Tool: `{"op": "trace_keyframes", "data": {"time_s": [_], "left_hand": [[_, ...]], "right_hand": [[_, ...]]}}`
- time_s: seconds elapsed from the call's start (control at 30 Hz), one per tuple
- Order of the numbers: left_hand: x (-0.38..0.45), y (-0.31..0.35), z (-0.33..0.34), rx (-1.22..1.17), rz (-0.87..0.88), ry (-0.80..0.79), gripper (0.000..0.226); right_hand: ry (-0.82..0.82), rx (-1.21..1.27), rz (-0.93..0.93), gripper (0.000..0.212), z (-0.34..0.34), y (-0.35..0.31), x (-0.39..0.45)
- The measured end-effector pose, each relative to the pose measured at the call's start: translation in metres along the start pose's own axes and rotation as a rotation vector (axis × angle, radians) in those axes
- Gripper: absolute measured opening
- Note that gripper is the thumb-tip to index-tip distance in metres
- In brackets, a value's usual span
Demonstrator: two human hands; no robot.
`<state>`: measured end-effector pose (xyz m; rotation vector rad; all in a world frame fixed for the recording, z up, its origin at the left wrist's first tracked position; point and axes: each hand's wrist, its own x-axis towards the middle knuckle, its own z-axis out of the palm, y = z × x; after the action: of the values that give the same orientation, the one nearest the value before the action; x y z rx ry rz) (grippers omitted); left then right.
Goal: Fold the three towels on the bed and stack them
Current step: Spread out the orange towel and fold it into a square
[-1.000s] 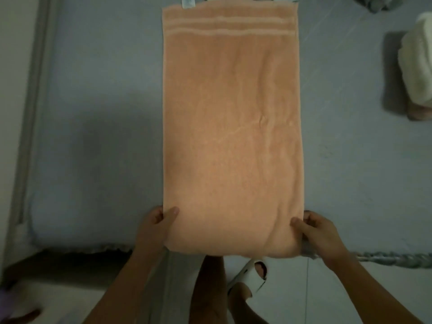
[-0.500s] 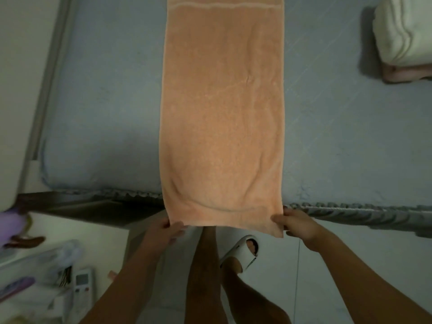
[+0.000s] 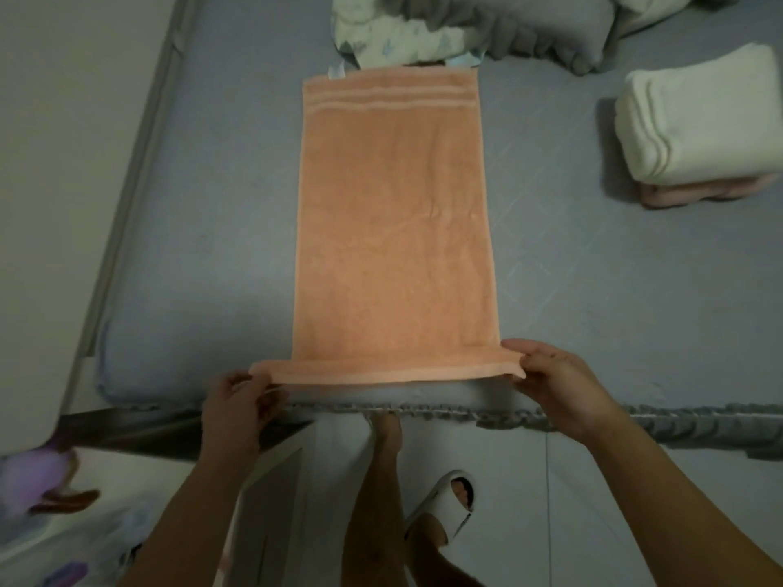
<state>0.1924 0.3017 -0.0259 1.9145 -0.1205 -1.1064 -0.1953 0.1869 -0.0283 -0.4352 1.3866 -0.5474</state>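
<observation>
The left hand (image 3: 237, 398) pinches the near left corner of the orange towel (image 3: 392, 230), and the right hand (image 3: 555, 381) pinches the near right corner, thumb on top; together they hold the near hem raised and taut, just above the lower edge of the bed (image 3: 212, 256). The towel lies lengthwise up the centre of the frame, flat on the grey sheet, its striped far end near the patterned pillow (image 3: 394, 31) at the top. At the upper right, well apart from it, a folded cream towel (image 3: 695, 120) sits on a folded pink towel (image 3: 703, 192), so two of the three appear done and this is likely the last. The step in hand appears to be the crosswise fold. To do it well, keep both corners level and the hem stretched straight, carry them up the frame toward the striped end, and lay corner on corner so the side edges align. Lower both corners together; uneven release will skew the fold. Smooth the faint creases at mid-towel before the next fold, since trapped wrinkles will make the stack sit unevenly. A white slipper (image 3: 445, 506) shows on the floor below.
</observation>
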Motion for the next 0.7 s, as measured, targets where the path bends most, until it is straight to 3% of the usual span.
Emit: {"op": "trace_keyframes", "data": {"time_s": [0.13, 0.23, 0.3, 0.33, 0.37, 0.43, 0.57, 0.7], "left_hand": [[0.028, 0.040, 0.032, 0.047, 0.069, -0.161, 0.027], [0.059, 0.069, 0.060, 0.224, 0.123, -0.233, 0.021], [0.086, 0.084, 0.078, 0.373, 0.172, -0.244, 0.018], [0.100, 0.091, 0.086, 0.466, 0.208, -0.224, 0.013], [0.114, 0.099, 0.095, 0.556, 0.251, -0.192, 0.009], [0.144, 0.117, 0.113, 0.646, 0.333, -0.135, 0.005], [0.210, 0.168, 0.156, 0.678, 0.396, -0.022, 0.013], [0.279, 0.226, 0.204, 0.730, 0.468, 0.029, 0.020]], "right_hand": [[-0.067, 0.062, -0.083, 0.038, 0.012, -0.028, 0.024], [0.082, -0.392, -0.211, 0.030, 0.024, -0.048, 0.050], [0.190, -0.755, -0.286, 0.010, 0.035, -0.063, 0.071], [0.240, -0.883, -0.318, 0.010, 0.041, -0.072, 0.082], [0.280, -0.949, -0.351, 0.023, 0.046, -0.080, 0.096], [0.336, -0.949, -0.386, 0.035, 0.057, -0.101, 0.125], [0.472, -0.834, -0.355, 0.038, 0.079, -0.160, 0.182], [0.508, -0.887, -0.419, 0.038, 0.103, -0.229, 0.233]]}}
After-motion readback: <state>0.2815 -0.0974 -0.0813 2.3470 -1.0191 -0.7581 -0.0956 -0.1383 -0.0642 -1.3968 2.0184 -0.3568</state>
